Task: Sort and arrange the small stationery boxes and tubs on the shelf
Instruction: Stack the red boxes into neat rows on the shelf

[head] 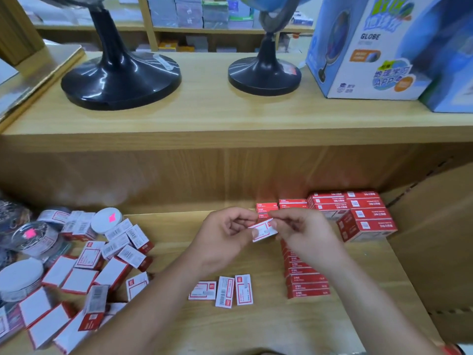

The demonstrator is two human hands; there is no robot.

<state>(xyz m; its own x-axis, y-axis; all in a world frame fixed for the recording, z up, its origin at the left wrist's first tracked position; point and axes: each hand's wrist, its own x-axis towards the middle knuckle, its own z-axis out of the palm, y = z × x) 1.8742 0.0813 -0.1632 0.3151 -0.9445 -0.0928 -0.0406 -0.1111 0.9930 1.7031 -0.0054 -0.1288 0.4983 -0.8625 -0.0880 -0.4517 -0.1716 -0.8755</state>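
Above the middle of the lower shelf, my left hand and my right hand together pinch one small red-and-white box. Under my right forearm a neat row of red boxes runs front to back. Three small boxes lie flat side by side near the front. A loose heap of red-and-white boxes covers the left side, with round white-lidded tubs among it. Stacked red cartons stand at the back right.
The upper shelf carries two black globe stands and a blue globe box. A cardboard panel closes the right side. Clear tubs of clips sit at the far left. More stocked shelves show behind.
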